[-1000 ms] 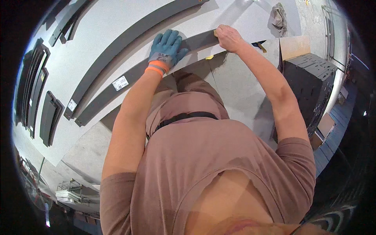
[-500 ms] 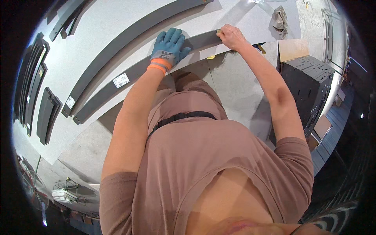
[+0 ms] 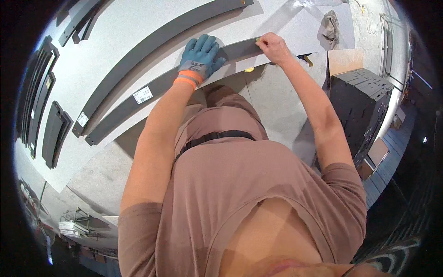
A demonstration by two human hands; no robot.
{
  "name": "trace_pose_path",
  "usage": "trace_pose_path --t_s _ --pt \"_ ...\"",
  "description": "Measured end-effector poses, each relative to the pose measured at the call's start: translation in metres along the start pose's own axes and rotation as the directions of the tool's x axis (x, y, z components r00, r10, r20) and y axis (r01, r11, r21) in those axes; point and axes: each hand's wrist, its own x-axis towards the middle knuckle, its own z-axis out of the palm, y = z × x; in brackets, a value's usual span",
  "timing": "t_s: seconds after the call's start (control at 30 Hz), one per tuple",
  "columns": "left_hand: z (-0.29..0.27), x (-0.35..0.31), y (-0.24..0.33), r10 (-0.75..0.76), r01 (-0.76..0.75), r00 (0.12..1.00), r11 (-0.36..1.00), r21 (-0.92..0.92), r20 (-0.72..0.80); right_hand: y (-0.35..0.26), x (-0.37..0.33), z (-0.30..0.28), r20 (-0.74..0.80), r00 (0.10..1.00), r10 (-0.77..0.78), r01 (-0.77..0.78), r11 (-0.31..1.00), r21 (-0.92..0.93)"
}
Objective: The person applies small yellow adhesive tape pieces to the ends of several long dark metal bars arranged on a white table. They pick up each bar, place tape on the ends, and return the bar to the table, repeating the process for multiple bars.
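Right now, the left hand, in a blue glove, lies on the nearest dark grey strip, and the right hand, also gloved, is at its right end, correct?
Not quite: the right hand is bare, as the head view shows. The left hand, in its blue glove, does lie on the dark grey strip.

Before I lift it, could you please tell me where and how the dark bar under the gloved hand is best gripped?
Probably by both long edges, one hand toward each end, reaching from the person's side: the dark bar is long and narrow and lies near the close edge of the white work surface. The gloved left hand covers part of its middle.
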Motion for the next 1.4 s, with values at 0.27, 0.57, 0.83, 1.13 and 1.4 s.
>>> trace_pose_path --t_s 0.27,0.57,0.83,1.13,1.4 --pt "-0.006 0.002 0.0 0.001 -0.001 0.999 1.0 -0.015 0.043 0.003 -0.008 0.011 -0.109 0.976 -0.191 0.177 0.977 -0.123" --pt "-0.007 0.002 -0.001 -0.002 0.004 0.998 1.0 -0.03 0.059 0.005 -0.005 0.012 -0.096 0.969 -0.229 0.221 0.971 -0.094" --pt "-0.004 0.001 0.0 0.001 0.0 1.0 1.0 -0.029 0.013 0.008 -0.007 0.019 -0.146 0.963 -0.225 0.208 0.97 -0.126" --pt "-0.004 0.001 0.001 0.001 -0.001 1.0 0.999 -0.044 0.001 0.009 0.001 0.011 -0.055 0.998 -0.004 0.003 1.0 -0.016" --pt "0.0 0.002 -0.002 -0.007 0.008 0.999 1.0 -0.03 0.038 0.011 0.0 0.027 -0.156 0.982 -0.109 0.093 0.99 -0.104"
